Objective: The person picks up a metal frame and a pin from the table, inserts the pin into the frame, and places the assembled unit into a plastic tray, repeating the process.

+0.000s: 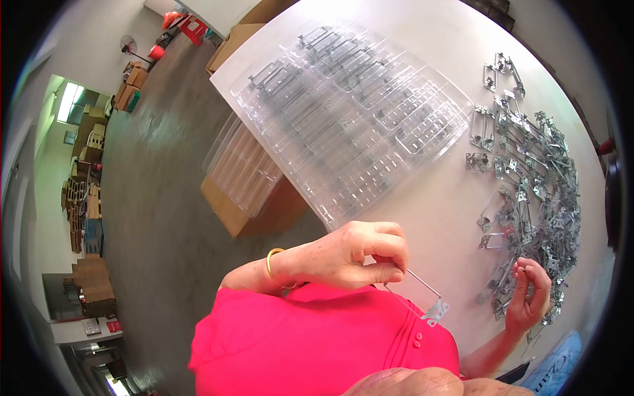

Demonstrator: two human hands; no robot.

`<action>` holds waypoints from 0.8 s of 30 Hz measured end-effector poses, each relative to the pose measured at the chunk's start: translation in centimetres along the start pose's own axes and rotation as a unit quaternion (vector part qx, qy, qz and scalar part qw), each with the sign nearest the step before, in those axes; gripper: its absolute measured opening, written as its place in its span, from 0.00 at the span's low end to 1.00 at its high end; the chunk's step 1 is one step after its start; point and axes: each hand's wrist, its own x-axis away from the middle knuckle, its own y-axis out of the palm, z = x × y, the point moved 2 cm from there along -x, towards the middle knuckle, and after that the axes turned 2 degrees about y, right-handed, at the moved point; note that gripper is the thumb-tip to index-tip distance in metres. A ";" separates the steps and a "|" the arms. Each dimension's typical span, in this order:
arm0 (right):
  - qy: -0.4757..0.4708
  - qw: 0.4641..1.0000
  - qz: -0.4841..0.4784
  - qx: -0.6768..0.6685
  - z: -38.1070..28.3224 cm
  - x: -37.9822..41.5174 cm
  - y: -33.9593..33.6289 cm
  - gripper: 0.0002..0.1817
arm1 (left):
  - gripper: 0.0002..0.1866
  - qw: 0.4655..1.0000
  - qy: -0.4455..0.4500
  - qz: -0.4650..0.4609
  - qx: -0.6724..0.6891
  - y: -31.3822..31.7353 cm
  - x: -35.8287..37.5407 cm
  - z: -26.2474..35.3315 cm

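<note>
Silvery metal bracket [435,309], thin rods with a holey flat plate at the low end, held up slanting by the bench's [422,214] near edge. Upper end's hidden, so can't swear to that bit. Similar-looking brackets [531,191] are heaped along the right edge.

Shirt [297,336] reads bright pink on my remote feed; bangle [269,264] gold; I log bracket [435,313] as silver-grey, bracket pile [555,218] matching; tray [454,105] clear, colourless; tabletop [436,204] white; floor [158,198] dull grey; carton [234,212] plain brown; stool [193,30] red.
</note>
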 end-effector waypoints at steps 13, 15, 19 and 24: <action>-0.009 1.000 0.002 0.006 -0.3 -0.3 -0.1 0.09 | 0.03 0.951 0.049 0.273 -0.135 -6.5 -0.6 1.9; -0.009 1.000 0.004 0.010 -0.4 -0.5 -0.2 0.09 | 0.03 0.938 0.044 0.326 -0.105 -8.5 -1.8 1.6; -0.043 0.998 -0.005 0.034 -1.3 -1.1 0.2 0.10 | 0.05 0.906 -0.022 0.378 -0.189 -13.2 -5.5 1.5; -0.032 0.999 -0.008 0.038 -1.9 -1.1 0.0 0.11 | 0.06 0.895 -0.020 0.366 -0.254 -16.4 -10.1 -1.0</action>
